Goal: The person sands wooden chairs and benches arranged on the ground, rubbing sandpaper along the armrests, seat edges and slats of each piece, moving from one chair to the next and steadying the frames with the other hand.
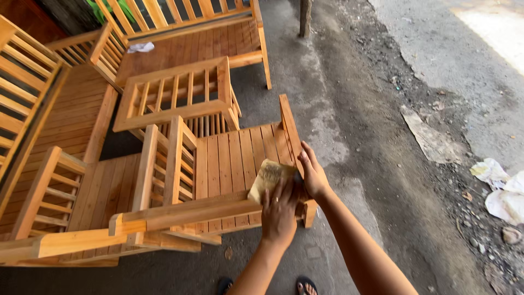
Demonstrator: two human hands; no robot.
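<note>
Near the lower middle of the frame the left hand point(279, 214) lies flat, fingers spread, pressing a worn sheet of sandpaper point(269, 178) against the front rail of an unfinished wooden chair point(229, 158); the fingers lie over the sheet rather than curling around it. Just to its right the right hand point(313, 173) wraps its fingers around the chair's armrest point(290, 128) at the near end. The slatted seat is bare, pale orange wood. More chairs of the same make crowd the left half, and a long bench point(191, 46) with a white rag point(141, 47) on its seat stands at the upper left. The ground point(349, 109) is grey concrete, turning to dirt and gravel toward the right, where crumpled white paper point(499, 188) lies at the edge
</note>
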